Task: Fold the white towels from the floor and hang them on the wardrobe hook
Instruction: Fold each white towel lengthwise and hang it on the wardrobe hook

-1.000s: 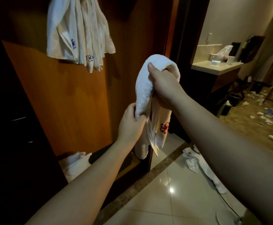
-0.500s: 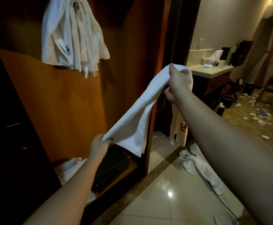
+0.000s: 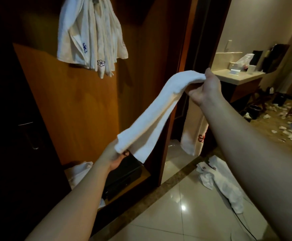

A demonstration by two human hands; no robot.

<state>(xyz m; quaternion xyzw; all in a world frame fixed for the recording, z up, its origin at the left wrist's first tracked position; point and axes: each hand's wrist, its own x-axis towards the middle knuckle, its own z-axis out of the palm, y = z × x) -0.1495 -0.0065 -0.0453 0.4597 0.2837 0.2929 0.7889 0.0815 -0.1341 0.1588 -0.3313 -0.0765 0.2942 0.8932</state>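
The towel I am working on hangs in the air between my two hands, in front of the open wardrobe. It is soft terry and I judge it light; it sags in the middle and has no stiffness of its own, so it goes wherever its ends go. The ends and edges are the places to hold (a grip in the middle would only bunch it), and the nap looks rough enough not to slip through a pinch.

My left hand is low and close to me, forearm reaching up from the bottom of the view, fingers curled round the lower end. My right hand is higher and out to the right, arm nearly straight, thumb on top, pinching the upper part; a further length drops behind that wrist, showing a red mark near its bottom.

Several towels already hang high on the wardrobe; the hook itself is hidden under them. More lie crumpled on the tiled floor, one heap below my right forearm.
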